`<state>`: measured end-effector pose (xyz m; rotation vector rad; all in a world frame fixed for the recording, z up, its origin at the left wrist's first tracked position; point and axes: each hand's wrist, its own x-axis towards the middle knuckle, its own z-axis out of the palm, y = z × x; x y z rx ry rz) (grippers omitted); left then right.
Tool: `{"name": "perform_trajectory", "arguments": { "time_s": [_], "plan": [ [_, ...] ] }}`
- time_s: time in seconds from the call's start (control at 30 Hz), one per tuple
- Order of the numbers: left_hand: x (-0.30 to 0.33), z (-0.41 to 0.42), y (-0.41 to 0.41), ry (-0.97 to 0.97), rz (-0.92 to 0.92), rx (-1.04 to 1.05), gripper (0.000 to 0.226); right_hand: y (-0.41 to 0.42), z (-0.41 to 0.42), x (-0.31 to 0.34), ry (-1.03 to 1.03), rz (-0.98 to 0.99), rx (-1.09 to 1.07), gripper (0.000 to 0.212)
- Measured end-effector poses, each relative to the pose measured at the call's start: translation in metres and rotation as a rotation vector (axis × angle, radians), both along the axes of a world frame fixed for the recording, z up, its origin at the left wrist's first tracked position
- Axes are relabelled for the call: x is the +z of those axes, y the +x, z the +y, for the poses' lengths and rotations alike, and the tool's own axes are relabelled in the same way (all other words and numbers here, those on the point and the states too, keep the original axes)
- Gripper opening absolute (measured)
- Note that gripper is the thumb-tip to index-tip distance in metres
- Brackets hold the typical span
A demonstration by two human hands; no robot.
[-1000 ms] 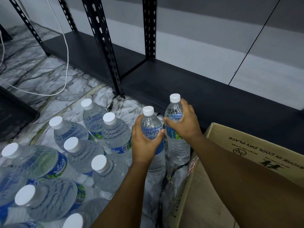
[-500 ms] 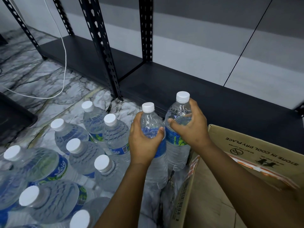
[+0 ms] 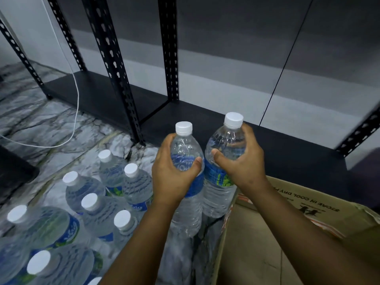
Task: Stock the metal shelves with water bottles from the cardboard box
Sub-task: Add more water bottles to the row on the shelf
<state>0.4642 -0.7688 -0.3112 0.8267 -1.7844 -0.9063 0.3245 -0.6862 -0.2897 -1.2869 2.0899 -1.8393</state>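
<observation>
Both hands are full. The left hand [image 3: 174, 177] wraps the upper body of one water bottle [image 3: 186, 182], thumb across the blue label, and the right hand [image 3: 240, 161] curls round the shoulder of a second bottle [image 3: 223, 175], thumb on its near face. Each bottle is upright, white cap on top, long axis vertical; the two stand just beside each other. They appear lifted off the marble floor [image 3: 51, 124], though the bases are too blurred to be sure. The bottom shelf [image 3: 277, 149] of the black metal rack lies straight ahead of the hands, its front edge running behind the caps, low near the floor. The right hand's bottle is nearer that front edge; the left trails slightly. As I judge it, the coming move is a short forward carry over the edge, bottles kept vertical and set down on their bases. The cardboard box [image 3: 308, 206] sits by the right forearm, its flap open. A cluster of floor bottles [image 3: 115, 186] stands near the left forearm, awaiting shelving.
</observation>
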Motion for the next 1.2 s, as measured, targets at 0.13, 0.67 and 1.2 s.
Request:
{"name": "perform_trajectory", "arguments": {
  "time_s": [0.13,0.67,1.2],
  "plan": [
    [0.032,-0.004,-0.005,0.011,-0.016,-0.039,0.074,-0.001,0.008,0.035,-0.024,-0.002,-0.055,0.068],
    [0.206,0.005,0.022,0.074,-0.025,-0.178,0.067,0.028,0.029,0.2,0.061,-0.116,-0.1,0.068],
    [0.427,0.019,0.043,0.17,-0.07,-0.266,0.067,0.062,0.057,0.413,0.135,-0.215,-0.086,0.066]
  ]
}}
